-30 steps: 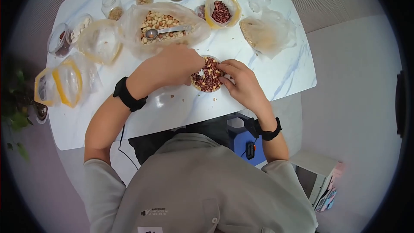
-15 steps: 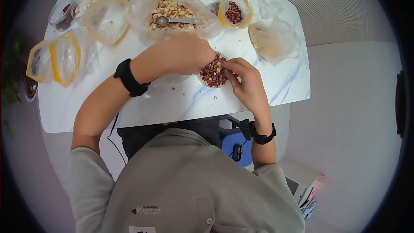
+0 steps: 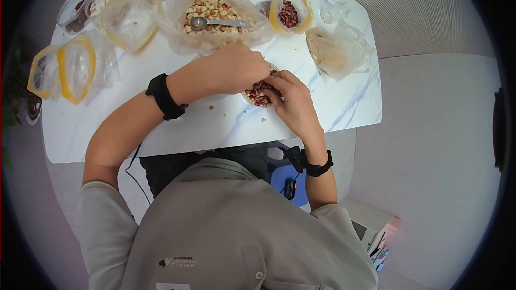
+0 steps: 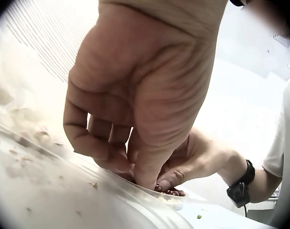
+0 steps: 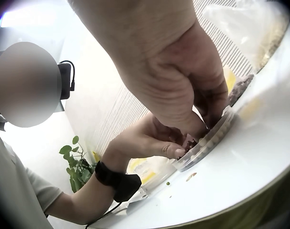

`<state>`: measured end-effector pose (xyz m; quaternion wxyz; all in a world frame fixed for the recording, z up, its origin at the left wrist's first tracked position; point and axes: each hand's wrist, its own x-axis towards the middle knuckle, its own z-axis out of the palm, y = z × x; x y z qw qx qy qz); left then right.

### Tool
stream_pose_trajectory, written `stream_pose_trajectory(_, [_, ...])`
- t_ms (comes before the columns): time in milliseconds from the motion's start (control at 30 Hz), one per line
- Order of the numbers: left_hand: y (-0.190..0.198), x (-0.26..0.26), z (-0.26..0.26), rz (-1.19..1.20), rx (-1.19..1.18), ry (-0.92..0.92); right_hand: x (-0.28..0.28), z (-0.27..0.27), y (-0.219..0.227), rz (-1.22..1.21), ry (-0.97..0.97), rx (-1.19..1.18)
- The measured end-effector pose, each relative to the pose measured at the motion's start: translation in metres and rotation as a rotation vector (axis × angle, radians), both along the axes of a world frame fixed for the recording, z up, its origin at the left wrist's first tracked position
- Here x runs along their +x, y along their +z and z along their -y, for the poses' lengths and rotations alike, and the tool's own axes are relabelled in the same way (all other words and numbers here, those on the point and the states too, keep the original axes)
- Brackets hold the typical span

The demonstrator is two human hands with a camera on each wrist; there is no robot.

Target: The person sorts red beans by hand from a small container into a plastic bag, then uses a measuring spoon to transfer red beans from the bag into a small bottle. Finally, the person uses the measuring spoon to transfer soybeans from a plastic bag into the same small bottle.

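- Pale wall (image 3: 424, 123) stands on the right side of my head view; next to it is the white surface (image 3: 338, 110), marked with bluish veins.
- Upon this surface, nearer to the person than the bags, I see the round dish (image 5: 202, 155). It holds dark red beans (image 3: 258, 96) mixed with yellowish pieces.
- Left hand (image 3: 234, 70) comes over the dish from the left. Its fingers are bent and point down to the beans; whether they pinch any bean, I cannot tell.
- Right hand (image 3: 293, 99) is at the other side of the dish, touching the left hand or just beside it. Its fingers reach down to the beans with their tips partly hidden, so I cannot tell if they pinch something.
- Beyond the hands lies the big open bag (image 3: 183, 40) of nuts (image 3: 207, 8), and on these nuts rests one metal spoon (image 3: 226, 22).
- To its right stands the yellow-rimmed bag (image 3: 307, 16), also containing red beans; farther right I see the crumpled bag (image 3: 346, 56).
- Some small crumbs (image 3: 210, 108) are scattered near the dish.
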<state>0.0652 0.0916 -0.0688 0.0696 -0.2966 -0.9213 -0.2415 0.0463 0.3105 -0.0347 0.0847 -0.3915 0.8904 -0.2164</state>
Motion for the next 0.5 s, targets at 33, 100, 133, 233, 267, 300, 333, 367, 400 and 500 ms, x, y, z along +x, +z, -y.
stream_pose_trajectory(33, [-0.0002,0.0005,0.0000,-0.026,0.028,-0.002,-0.0005,-0.0014,-0.0013,-0.003,0.004,-0.014])
stream_pose_trajectory(100, [0.0030,-0.0004,-0.0011,0.015,0.012,0.017,-0.0002,-0.0019,-0.0009,0.005,0.007,-0.036])
stream_pose_trajectory(133, [0.0045,-0.0007,-0.0014,0.035,0.004,0.025,0.0014,-0.0012,0.0009,0.016,0.004,-0.042])
stream_pose_trajectory(233, [-0.0010,-0.0038,0.0010,-0.005,0.071,0.017,0.0028,0.0017,0.0013,-0.015,0.043,-0.080])
stream_pose_trajectory(267, [-0.0014,-0.0048,0.0022,-0.005,0.075,0.023,0.0031,0.0026,0.0009,-0.036,0.063,-0.095])
stream_pose_trajectory(300, [-0.0012,-0.0058,0.0034,-0.004,0.078,0.029,0.0026,0.0036,0.0002,-0.052,0.073,-0.090])
stream_pose_trajectory(333, [0.0004,-0.0062,0.0040,-0.003,0.082,0.034,0.0014,0.0047,-0.0011,-0.067,0.083,-0.086])
stream_pose_trajectory(367, [0.0027,-0.0059,0.0047,0.003,0.088,0.031,0.0006,0.0056,-0.0024,-0.081,0.094,-0.081])
stream_pose_trajectory(400, [0.0058,-0.0053,0.0059,0.008,0.095,0.029,0.0005,0.0060,-0.0036,-0.077,0.085,-0.071])
stream_pose_trajectory(500, [0.0085,-0.0058,0.0062,0.042,0.125,0.018,-0.0009,0.0060,-0.0077,-0.078,0.071,-0.048])
